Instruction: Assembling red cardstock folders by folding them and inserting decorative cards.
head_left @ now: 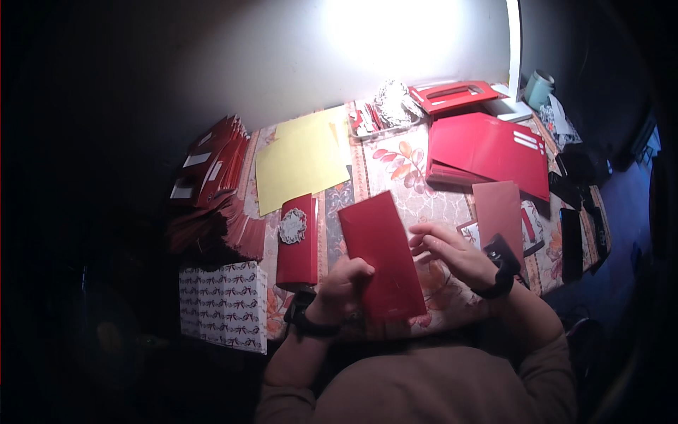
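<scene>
Nearest, the left hand pinches the near left edge of a long red card, thumb on top and fingers curled beneath. The right hand sits just right of the card with its fingers loosely spread, the fingertips touching or just beside the card's right edge; which, I cannot tell. The card lies tilted over the desk, which has a leaf-patterned cloth, its near end between the two hands.

Left of the left hand, a box with a bow print stands at the near left corner of the desk. Just left of the card lies a red envelope with a white lace rosette. Further left is a heap of red envelopes. Beyond the rosette envelope lie yellow sheets. To the far right sits a stack of red folders, with a brownish card just nearer.
</scene>
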The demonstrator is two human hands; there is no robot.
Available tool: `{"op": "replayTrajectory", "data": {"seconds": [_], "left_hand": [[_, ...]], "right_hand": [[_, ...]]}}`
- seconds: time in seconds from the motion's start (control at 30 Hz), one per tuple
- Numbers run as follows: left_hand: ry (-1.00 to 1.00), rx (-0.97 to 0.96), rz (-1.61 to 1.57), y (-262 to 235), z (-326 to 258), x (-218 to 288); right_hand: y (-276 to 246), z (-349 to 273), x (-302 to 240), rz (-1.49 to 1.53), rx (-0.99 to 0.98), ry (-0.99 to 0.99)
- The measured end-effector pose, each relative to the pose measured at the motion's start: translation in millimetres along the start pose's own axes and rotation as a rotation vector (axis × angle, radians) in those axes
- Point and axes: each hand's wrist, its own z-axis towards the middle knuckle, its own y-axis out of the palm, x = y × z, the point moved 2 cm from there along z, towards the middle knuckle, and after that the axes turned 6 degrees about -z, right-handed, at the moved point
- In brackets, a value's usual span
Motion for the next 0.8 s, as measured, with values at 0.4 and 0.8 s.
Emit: {"op": "replayTrajectory", "data": {"seconds": [0.4,0.8], "left_hand": [[-0.120,-0.052,-0.014,0.8,9.2,-5.8],[0.032,-0.236,-0.412,2.6,10.1,-9.5]], "right_hand": [[8.6,8.5,3.8,0.382,-0.154,0.158],[-1.0,6.8,-1.7,0.153,0.118,-0.031]]}}
